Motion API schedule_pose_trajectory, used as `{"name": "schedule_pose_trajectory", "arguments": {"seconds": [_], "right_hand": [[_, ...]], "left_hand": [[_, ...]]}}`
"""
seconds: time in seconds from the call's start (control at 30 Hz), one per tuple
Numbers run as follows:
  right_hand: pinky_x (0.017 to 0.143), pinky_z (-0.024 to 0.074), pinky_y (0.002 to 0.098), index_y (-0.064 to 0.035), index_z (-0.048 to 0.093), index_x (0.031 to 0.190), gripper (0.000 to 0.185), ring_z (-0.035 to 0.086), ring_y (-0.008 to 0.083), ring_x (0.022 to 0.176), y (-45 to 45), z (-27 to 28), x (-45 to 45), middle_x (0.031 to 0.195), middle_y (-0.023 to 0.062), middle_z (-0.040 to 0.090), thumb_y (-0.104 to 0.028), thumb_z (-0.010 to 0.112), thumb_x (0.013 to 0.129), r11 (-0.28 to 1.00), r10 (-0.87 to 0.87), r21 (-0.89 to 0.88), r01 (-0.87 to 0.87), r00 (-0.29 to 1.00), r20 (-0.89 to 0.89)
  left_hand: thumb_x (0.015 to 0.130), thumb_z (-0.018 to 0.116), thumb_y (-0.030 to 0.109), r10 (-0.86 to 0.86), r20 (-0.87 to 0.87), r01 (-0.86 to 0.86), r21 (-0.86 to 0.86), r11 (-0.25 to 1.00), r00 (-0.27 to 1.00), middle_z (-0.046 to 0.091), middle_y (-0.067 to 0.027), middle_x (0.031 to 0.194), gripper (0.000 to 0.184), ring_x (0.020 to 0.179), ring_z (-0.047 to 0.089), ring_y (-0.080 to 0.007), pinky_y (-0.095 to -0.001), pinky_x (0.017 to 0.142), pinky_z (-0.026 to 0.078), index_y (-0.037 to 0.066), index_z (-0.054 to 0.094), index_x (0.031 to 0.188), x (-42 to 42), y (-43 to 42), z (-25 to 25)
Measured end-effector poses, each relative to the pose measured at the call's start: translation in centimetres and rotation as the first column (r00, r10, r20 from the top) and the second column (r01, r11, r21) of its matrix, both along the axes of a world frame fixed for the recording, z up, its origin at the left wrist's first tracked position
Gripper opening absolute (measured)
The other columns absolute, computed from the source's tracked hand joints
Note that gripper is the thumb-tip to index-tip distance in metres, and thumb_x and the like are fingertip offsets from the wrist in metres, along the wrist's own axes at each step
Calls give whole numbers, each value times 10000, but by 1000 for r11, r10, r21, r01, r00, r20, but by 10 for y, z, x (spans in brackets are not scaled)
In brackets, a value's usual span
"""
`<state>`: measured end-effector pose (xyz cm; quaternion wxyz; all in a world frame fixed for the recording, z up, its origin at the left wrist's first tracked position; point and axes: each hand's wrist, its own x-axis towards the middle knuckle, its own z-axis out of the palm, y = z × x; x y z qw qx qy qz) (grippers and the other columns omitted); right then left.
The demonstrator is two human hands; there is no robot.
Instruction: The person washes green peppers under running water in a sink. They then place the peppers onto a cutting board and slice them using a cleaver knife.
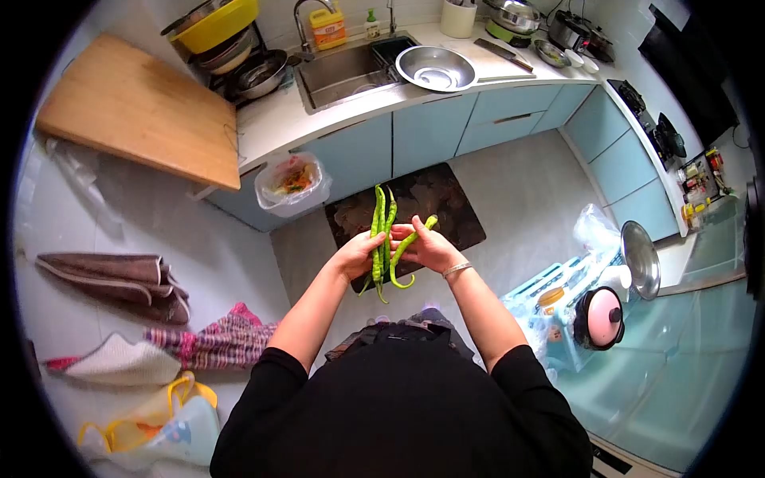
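Observation:
Long green chili peppers [378, 239] stand upright in a bunch in my left hand [358, 255], its fingers wrapped round them. Another green chili pepper [401, 253], curved at its lower end, is held in my right hand [431, 248] between thumb and fingers. Both hands are close together in front of my body, above a dark floor mat [446, 203]. The fingertips of the two hands nearly meet behind the peppers, so whether they touch is hidden.
Ahead, a counter holds a sink [339, 82], a metal basin [436, 68] and a knife [504, 54]. A waste bag [292, 185] hangs on the cabinet front. At left is a wooden board [143, 111]; at right, a blue rack [558, 291] with a pink-lidded pot [599, 317].

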<state>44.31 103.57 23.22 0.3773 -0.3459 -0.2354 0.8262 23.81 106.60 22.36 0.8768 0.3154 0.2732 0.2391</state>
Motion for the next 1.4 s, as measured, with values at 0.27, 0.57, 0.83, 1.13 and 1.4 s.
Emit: {"name": "schedule_pose_trajectory", "arguments": {"seconds": [0.27,0.57,0.83,1.13,1.4], "right_hand": [[531,470,267,-37,609,925,597,552,152,550,130,-29,24,701,42,597,-606,431,890,985,26,159,-64,973,231],[669,427,187,-92,608,976,225,522,41,724,252,-5,91,811,-50,587,-296,627,884,941,-136,338,20,937,323],[629,459,192,-46,659,962,141,532,42,664,305,11,98,809,-30,621,-153,641,872,947,-181,296,126,970,165],[716,486,209,-36,638,1075,215,569,59,738,380,21,74,851,-19,622,-140,611,888,948,-97,312,68,992,77],[695,476,205,-28,622,1117,255,553,51,710,458,41,42,840,-18,614,-147,601,892,927,-44,375,-27,983,179]], "left_hand": [[901,591,252,69,-131,-62,56,996,989,614,-86,997,412,851,623,-211,-358,766,515,83,478,1259,52,101,-11],[930,542,192,334,-265,-290,189,938,905,583,-43,827,213,712,589,-157,-307,669,523,66,500,1097,122,204,14],[922,552,170,457,-317,-378,280,882,831,599,-65,878,206,749,606,-148,-290,679,524,50,472,1069,125,252,33],[923,551,161,498,-211,-447,246,860,841,622,-133,978,167,892,633,-236,-355,799,522,36,505,1025,81,323,42],[957,485,223,524,-185,-473,258,842,832,590,-219,1124,230,1037,599,-307,-383,863,495,13,484,1051,37,397,52]]}}
